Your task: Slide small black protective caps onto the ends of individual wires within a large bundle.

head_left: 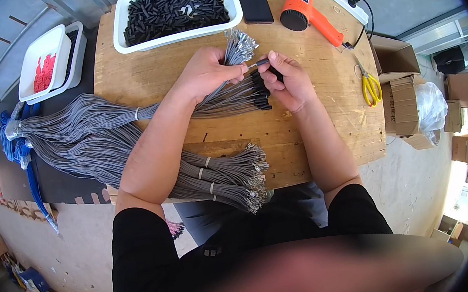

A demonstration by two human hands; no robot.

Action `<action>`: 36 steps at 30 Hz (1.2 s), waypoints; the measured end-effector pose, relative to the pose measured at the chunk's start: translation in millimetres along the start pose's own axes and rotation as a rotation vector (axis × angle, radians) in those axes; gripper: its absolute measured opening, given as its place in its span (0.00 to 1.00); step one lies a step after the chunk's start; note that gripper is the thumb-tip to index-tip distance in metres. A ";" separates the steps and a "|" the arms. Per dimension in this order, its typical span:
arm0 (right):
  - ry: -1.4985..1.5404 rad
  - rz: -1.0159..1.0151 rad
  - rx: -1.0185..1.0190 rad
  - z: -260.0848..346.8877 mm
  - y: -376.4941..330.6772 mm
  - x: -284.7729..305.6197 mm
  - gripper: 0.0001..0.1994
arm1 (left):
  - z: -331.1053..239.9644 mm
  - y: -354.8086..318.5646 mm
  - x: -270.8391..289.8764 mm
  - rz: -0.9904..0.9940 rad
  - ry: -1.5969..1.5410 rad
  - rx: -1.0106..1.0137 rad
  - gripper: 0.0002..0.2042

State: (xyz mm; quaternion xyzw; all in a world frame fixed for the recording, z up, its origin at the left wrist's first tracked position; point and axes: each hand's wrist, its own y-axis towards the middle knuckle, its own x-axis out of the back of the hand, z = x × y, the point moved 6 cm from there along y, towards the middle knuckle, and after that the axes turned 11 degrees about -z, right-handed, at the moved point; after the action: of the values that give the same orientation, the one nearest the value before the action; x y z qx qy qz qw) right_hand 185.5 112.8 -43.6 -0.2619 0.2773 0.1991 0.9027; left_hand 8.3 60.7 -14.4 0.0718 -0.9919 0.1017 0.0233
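Note:
My left hand (208, 72) is closed round a bundle of thin grey cables, whose metal terminals (240, 46) fan out above its fingers. One cable end sticks out toward the right from its fingertips. Between the thumb and finger of my right hand (291, 77) is a short black sleeve (262, 62), at the tip of that cable end; whether it is over the tip is too small to tell. More black shows against the right palm. Below both hands lie grey cables with black sleeves (262, 97) on their ends. Tied cable bundles (237, 172) with bare metal terminals rest nearer to me.
A white tray (121, 40) of black sleeves stands at the back, beside a dark phone (254, 2). To the right are an orange heat gun (301, 6), a power strip (345, 4) and yellow-handled scissors (372, 89). A white tub (59, 51) at left holds red pieces.

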 end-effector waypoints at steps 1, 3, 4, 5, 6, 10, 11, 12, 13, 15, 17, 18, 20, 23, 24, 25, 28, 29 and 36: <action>0.001 -0.001 0.001 -1.6 0.5 0.2 0.13 | 0.1 -0.1 0.0 0.004 0.004 0.007 0.11; -0.021 0.029 -0.014 -5.2 0.5 -1.1 0.12 | -1.2 -0.9 -0.5 0.011 0.010 0.013 0.11; -0.020 0.029 -0.013 -4.1 0.0 -1.6 0.12 | -3.3 -2.2 -0.8 0.020 -0.001 0.014 0.11; -0.010 0.017 -0.014 -1.9 -0.9 -2.0 0.11 | -4.4 -2.9 -1.2 0.029 -0.011 0.014 0.11; 0.000 0.004 -0.014 -0.8 -1.4 -1.6 0.11 | -2.1 -1.7 -1.1 0.031 -0.009 0.015 0.11; -0.024 0.033 0.019 -0.7 -0.8 -0.7 0.10 | 5.6 2.5 0.6 0.021 -0.038 0.004 0.11; -0.043 0.024 0.013 -1.8 -1.3 -2.0 0.09 | 6.0 2.8 0.4 0.024 -0.047 0.006 0.12; -0.063 0.015 0.006 -2.4 -1.7 -3.0 0.09 | 6.0 2.6 -0.1 0.029 -0.044 0.008 0.12; -0.057 0.011 0.008 -2.2 -2.0 -3.6 0.09 | 5.1 2.1 -0.3 0.029 -0.041 0.004 0.12; -0.079 0.006 0.005 -1.6 -2.0 -4.7 0.09 | 5.3 2.2 -0.5 0.034 -0.035 0.003 0.11; -0.062 0.012 -0.002 1.6 -3.6 -6.2 0.09 | 6.4 3.5 -0.9 0.033 -0.060 0.009 0.11; -0.050 0.022 -0.010 1.9 -3.9 -6.4 0.09 | 6.0 3.0 -1.5 0.037 -0.056 0.012 0.11; -0.051 0.032 -0.007 2.4 -3.0 -4.6 0.09 | 3.1 1.4 -2.4 0.027 -0.063 0.025 0.11; -0.069 0.034 -0.004 1.6 -3.5 -4.7 0.09 | 4.0 1.4 -2.9 0.030 -0.063 0.014 0.12; -0.086 0.025 -0.002 1.7 -3.8 -4.7 0.09 | 4.3 1.6 -3.4 0.033 -0.059 0.015 0.12; -0.081 0.024 0.000 2.1 -4.1 -4.8 0.09 | 4.4 1.6 -3.0 0.024 -0.050 0.009 0.12; -0.086 -0.028 0.051 7.1 -3.5 -1.9 0.09 | 6.9 3.4 -0.5 -0.026 0.021 -0.020 0.12; -0.111 -0.069 0.108 11.7 -2.7 1.1 0.08 | 6.8 4.1 1.9 -0.069 0.081 -0.043 0.12; -0.212 -0.147 0.220 17.1 -3.4 4.2 0.08 | 0.3 1.1 -2.3 -0.074 0.059 -0.058 0.12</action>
State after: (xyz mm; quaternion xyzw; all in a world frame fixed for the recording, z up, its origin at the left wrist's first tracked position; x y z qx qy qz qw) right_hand 197.2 121.0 -32.7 -0.1586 0.1805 0.1276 0.9623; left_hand 10.4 62.1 -15.1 0.1048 -0.9900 0.0740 0.0582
